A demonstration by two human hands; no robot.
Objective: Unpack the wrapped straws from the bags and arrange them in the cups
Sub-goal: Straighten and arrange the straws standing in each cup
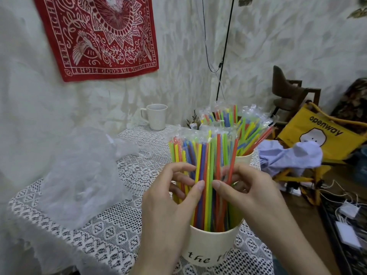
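A thick bundle of wrapped coloured straws (202, 155) stands upright in a cream paper cup (210, 247) with black lettering, near the table's front. My left hand (170, 197) and my right hand (248, 191) both grip this bundle from either side, fingers curled round it, thumbs pressing on the front straws. Behind it, a second cream cup (245, 158) holds more wrapped straws (252, 133) that lean to the right. A third bunch of straws (222, 114) rises further back; its container is hidden.
A crumpled clear plastic bag (79, 171) lies on the lace tablecloth (127, 231) at the left. A white mug (155, 116) stands at the table's back edge. Right of the table are a yellow tote (321, 133), lilac cloth (290, 155), a chair and floor cables.
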